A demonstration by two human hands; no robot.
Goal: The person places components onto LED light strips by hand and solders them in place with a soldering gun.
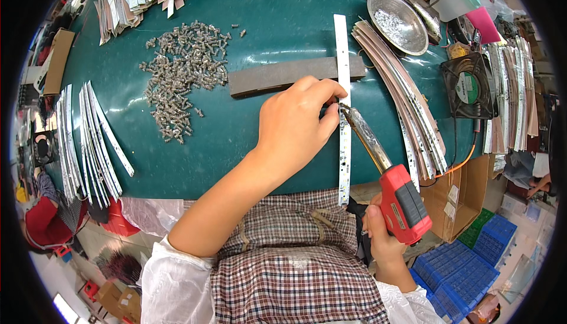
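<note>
A narrow white LED strip board (345, 147) lies lengthwise before me, its far part across a dark grey bar (260, 81) on the green table. Over the strip's middle, my left hand (298, 117) is closed in a pinch, thumb and forefinger at its left edge. Whatever sits between those fingertips is too small to make out. My right hand (387, 241) grips a red and black soldering gun (404, 206) by its handle. Its metal barrel slants up and left, with the tip at the strip beside my left fingertips. Whether the tip touches is not clear.
Small metal connectors (189, 70) form a heap at left. White strips (94, 147) lie at the table's left edge; a stacked bundle (407, 100) lies right. Beyond stand a metal bowl (407, 35) with small pieces and a black fan (469, 88). Blue crates (458, 277) sit below right.
</note>
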